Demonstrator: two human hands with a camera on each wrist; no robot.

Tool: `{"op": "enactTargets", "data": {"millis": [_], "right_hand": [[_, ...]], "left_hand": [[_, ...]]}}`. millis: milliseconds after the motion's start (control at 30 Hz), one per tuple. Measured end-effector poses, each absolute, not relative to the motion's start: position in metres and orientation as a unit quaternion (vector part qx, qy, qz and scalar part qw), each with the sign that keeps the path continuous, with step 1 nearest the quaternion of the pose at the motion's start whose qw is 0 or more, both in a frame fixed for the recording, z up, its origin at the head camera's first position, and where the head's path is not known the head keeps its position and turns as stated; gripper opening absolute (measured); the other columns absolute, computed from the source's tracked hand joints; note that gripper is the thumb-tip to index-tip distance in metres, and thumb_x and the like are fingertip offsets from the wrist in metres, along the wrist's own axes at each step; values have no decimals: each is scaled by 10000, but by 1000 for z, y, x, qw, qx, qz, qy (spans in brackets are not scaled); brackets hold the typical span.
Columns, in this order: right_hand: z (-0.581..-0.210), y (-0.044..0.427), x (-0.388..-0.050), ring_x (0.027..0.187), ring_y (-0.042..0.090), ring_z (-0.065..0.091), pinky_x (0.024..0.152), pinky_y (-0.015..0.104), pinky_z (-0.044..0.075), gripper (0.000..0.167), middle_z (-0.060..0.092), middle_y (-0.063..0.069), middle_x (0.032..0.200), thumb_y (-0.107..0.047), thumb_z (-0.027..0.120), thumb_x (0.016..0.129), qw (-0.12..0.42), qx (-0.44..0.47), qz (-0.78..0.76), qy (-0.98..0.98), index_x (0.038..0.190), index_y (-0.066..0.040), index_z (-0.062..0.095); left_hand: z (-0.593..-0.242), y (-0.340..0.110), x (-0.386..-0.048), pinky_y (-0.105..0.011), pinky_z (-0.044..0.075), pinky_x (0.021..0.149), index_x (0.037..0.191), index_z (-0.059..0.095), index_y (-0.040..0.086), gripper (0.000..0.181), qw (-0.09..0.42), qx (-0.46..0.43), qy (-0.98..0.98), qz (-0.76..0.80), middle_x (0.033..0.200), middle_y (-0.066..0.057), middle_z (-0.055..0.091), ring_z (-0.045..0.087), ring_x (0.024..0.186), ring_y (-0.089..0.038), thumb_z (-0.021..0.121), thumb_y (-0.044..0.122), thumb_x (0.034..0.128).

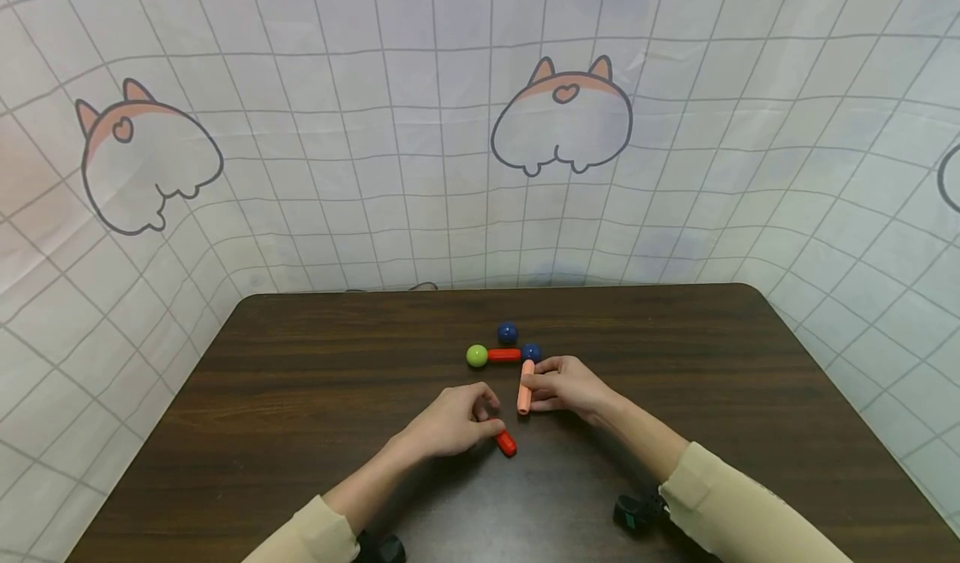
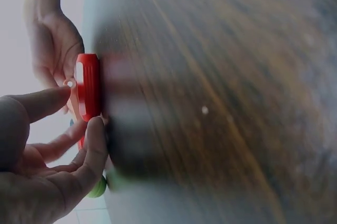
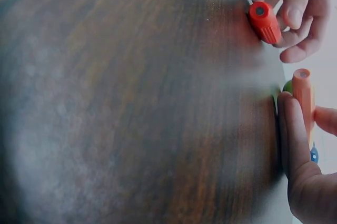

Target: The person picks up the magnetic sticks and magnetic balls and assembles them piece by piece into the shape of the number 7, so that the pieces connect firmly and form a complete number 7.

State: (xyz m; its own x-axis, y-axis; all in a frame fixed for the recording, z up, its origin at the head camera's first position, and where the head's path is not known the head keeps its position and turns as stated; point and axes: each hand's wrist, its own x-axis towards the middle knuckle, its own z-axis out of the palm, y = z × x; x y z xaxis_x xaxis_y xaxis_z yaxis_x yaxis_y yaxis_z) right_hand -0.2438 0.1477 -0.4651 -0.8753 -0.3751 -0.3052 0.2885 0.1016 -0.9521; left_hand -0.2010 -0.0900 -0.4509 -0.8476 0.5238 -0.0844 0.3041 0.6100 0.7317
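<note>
Pinching a short red ribbed plastic rod (image 1: 507,443) in the left hand (image 1: 453,421) and a peach ribbed plastic rod (image 1: 526,391) in the right hand (image 1: 572,388), lower centre of the head view, apparently by the sides to keep the ends free. Can see just above a red bar (image 1: 504,355) between a glossy green ball (image 1: 477,356) and a glossy blue ball (image 1: 531,352), the latter near the peach rod's far end, contact uncertain. Find only in the right wrist view the grey discs (image 3: 259,11) in both held rods' near ends.

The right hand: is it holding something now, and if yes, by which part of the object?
The right hand holds the ribbed peach rod around the middle of its length; both ends stay uncovered.
</note>
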Motion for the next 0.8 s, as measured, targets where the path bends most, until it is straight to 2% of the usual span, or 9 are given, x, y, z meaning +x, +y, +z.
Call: {"op": "enactTargets", "data": {"millis": [100, 400, 633, 800], "right_hand": [[-465, 147, -243, 911, 227, 711, 814, 356, 593, 490, 641, 231, 1112, -88, 654, 1012, 247, -32, -669, 700, 1353, 177, 421], [-465, 148, -243, 901, 225, 713, 814, 358, 594, 481, 640, 231, 1105, -79, 650, 1012, 246, -32, -670, 700, 1346, 182, 423], [-465, 148, -243, 908, 229, 712, 814, 358, 594, 481, 638, 229, 1113, -82, 654, 1011, 245, -31, -670, 700, 1343, 182, 427], [-466, 148, -243, 922, 241, 710, 819, 361, 593, 491, 633, 231, 1127, -86, 653, 1014, 246, -32, -669, 701, 1351, 187, 425]], "left_hand": [[-451, -88, -201, -266, 454, 544, 1105, 650, 47, 270, 154, 217, 886, 381, 730, 22, 629, 553, 570, -99, 758, 243, 956], [-453, -84, -201, -265, 463, 543, 1015, 672, 70, 247, 149, 209, 887, 384, 731, 21, 633, 560, 575, -95, 825, 221, 892], [-449, -84, -202, -297, 503, 599, 1078, 662, 30, 347, 168, 193, 870, 422, 813, -6, 653, 605, 664, -142, 874, 103, 813], [-446, -86, -201, -303, 509, 638, 1140, 643, 5, 399, 186, 193, 853, 447, 873, -44, 676, 631, 715, -151, 846, 3, 797]]}}
